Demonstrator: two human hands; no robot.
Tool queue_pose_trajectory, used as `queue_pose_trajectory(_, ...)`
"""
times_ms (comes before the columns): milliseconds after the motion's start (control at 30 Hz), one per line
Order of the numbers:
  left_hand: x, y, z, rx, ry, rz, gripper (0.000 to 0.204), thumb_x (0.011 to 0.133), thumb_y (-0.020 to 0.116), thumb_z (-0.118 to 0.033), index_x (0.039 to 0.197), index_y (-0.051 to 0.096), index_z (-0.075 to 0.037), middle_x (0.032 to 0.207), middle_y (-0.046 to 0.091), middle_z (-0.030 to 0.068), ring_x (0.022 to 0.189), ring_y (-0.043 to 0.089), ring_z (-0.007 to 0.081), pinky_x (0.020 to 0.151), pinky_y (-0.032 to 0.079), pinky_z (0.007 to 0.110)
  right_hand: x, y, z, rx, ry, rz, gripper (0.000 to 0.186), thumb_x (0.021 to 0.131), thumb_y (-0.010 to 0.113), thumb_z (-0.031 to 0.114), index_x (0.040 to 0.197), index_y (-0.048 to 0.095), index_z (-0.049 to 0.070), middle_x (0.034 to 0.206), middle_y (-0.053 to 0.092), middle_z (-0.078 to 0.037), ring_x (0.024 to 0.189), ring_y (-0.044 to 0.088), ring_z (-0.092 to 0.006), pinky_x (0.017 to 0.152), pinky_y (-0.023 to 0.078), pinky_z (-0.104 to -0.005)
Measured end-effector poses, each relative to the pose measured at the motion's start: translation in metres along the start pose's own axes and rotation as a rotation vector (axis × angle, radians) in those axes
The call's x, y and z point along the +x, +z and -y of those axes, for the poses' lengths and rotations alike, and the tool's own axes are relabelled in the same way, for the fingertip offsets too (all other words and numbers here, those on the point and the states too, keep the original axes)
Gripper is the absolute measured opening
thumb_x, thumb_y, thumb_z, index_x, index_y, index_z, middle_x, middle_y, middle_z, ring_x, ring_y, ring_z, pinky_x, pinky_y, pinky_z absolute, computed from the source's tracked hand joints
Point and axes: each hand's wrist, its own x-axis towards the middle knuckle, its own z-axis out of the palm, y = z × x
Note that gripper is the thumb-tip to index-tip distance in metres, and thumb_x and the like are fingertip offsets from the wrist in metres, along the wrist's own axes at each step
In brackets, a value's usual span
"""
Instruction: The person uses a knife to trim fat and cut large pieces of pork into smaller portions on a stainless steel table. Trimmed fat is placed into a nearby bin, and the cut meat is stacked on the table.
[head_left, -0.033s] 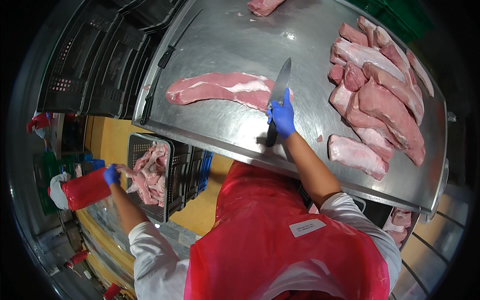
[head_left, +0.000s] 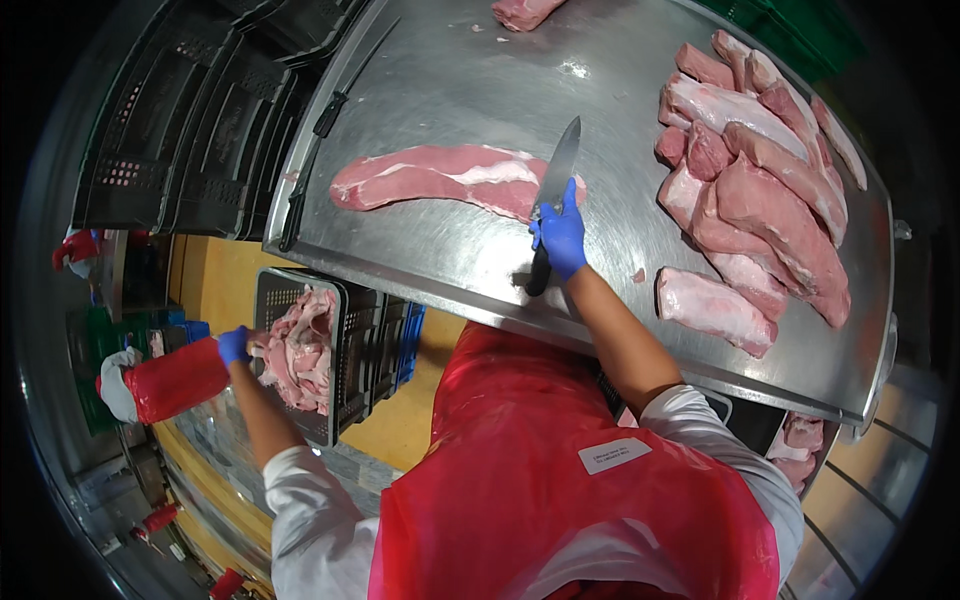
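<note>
My right hand (head_left: 563,238) in a blue glove is closed round the black handle of a knife (head_left: 557,168). The blade points away from me, over the right end of a long trimmed pork loin (head_left: 430,172) on the steel table (head_left: 440,95). Out to the left, my left hand (head_left: 235,346), also blue-gloved, is closed at the rim of a dark perforated crate (head_left: 338,372). A pale pink strip of meat trimming (head_left: 258,342) sticks out of its fingers toward the crate. Inside lies a heap of meat trimmings (head_left: 305,350).
Several loin pieces (head_left: 770,210) are piled on the table's right side; another piece (head_left: 525,12) lies at the far edge. A slim black-handled tool (head_left: 330,115) rests along the left edge. Dark crates (head_left: 210,130) stand beyond it. A person's red sleeve (head_left: 180,380) is at far left.
My left hand has moved slightly right, closer to the crate, and less of the trimming shows beyond its fingers. My right hand and the knife have barely shifted.
</note>
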Motion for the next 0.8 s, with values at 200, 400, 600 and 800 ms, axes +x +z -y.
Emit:
queue_pose_trajectory(200, -0.139, 0.053, -0.332, -0.224, 0.879, 0.087, 0.04, 0.08, 0.068, -0.013, 0.12, 0.065, -0.003, 0.117, 0.063, 0.0253, 0.11, 0.06, 0.0406, 0.098, 0.047, 0.047, -0.078, -0.002, -0.036, -0.039, -0.082, 0.084, 0.077, 0.097, 0.046, 0.002, 0.16, 0.008, 0.023, 0.086, 0.059, -0.006, 0.064, 0.056, -0.011, 0.053, 0.049, -0.0276)
queue_pose_trajectory(400, -0.179, 0.091, -0.495, -0.399, 1.108, 0.072, 0.039, 0.083, 0.063, -0.014, 0.122, 0.067, -0.012, 0.128, 0.058, 0.0222, 0.117, 0.054, 0.0398, 0.099, 0.047, 0.048, 0.017, 0.032, 0.003, -0.081, 0.032, 0.019, 0.078, 0.098, 0.052, 0.004, 0.16, 0.008, 0.025, 0.083, 0.057, -0.004, 0.059, 0.055, -0.0102, 0.047, 0.046, -0.025)
queue_pose_trajectory(600, -0.148, 0.131, -0.497, -0.437, 1.087, 0.08, 0.038, 0.081, 0.066, -0.013, 0.119, 0.07, -0.012, 0.127, 0.059, 0.0223, 0.115, 0.055, 0.0395, 0.1, 0.046, 0.046, -0.067, -0.013, 0.0, -0.693, 0.082, 0.223, 0.076, 0.096, 0.058, 0.02, 0.159, 0.015, 0.022, 0.1, 0.068, -0.019, 0.068, 0.067, -0.0227, 0.069, 0.056, -0.038)
queue_pose_trajectory(800, -0.209, 0.108, -0.542, -0.477, 1.118, 0.119, 0.033, 0.078, 0.07, -0.015, 0.11, 0.07, -0.006, 0.111, 0.063, 0.0193, 0.101, 0.061, 0.0359, 0.09, 0.05, 0.045, -0.148, -0.109, 0.029, -0.663, 0.146, 0.212, 0.074, 0.096, 0.056, 0.011, 0.159, 0.02, 0.024, 0.075, 0.065, -0.007, 0.058, 0.058, -0.012, 0.06, 0.052, -0.0304)
